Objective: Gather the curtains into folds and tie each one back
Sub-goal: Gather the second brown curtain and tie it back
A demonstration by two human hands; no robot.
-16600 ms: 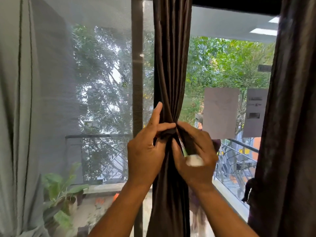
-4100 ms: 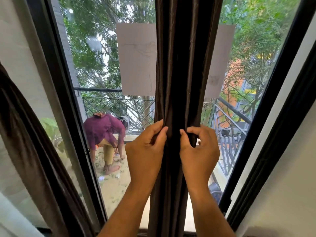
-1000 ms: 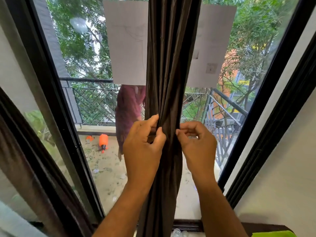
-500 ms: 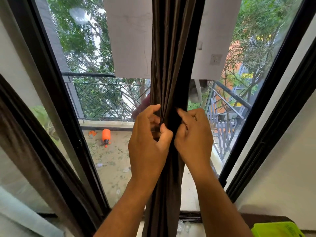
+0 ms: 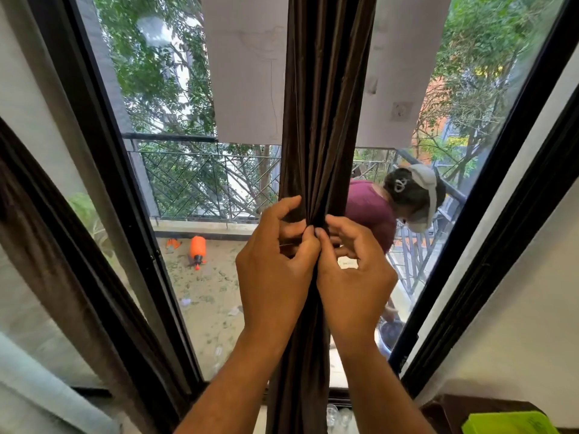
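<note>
A dark brown curtain [image 5: 322, 120] hangs gathered into narrow folds down the middle of the window. My left hand [image 5: 275, 264] grips the bunched folds from the left, fingers curled round them. My right hand [image 5: 354, 270] pinches the same bunch from the right, thumb and fingertips meeting my left thumb at the folds. Whether a tie runs round the bunch is hidden by my fingers. A second brown curtain [image 5: 47, 245] slants along the left edge of the view.
The black window frame [image 5: 131, 239] stands left and right of the curtain. Two paper sheets [image 5: 247, 73] are stuck on the glass. Outside, a person [image 5: 372, 211] bends over on the balcony near an orange sprayer [image 5: 197, 250]. A green box [image 5: 507, 426] sits at bottom right.
My hands have closed together on the folds, thumbs now touching. The person outside has moved to the right of the curtain.
</note>
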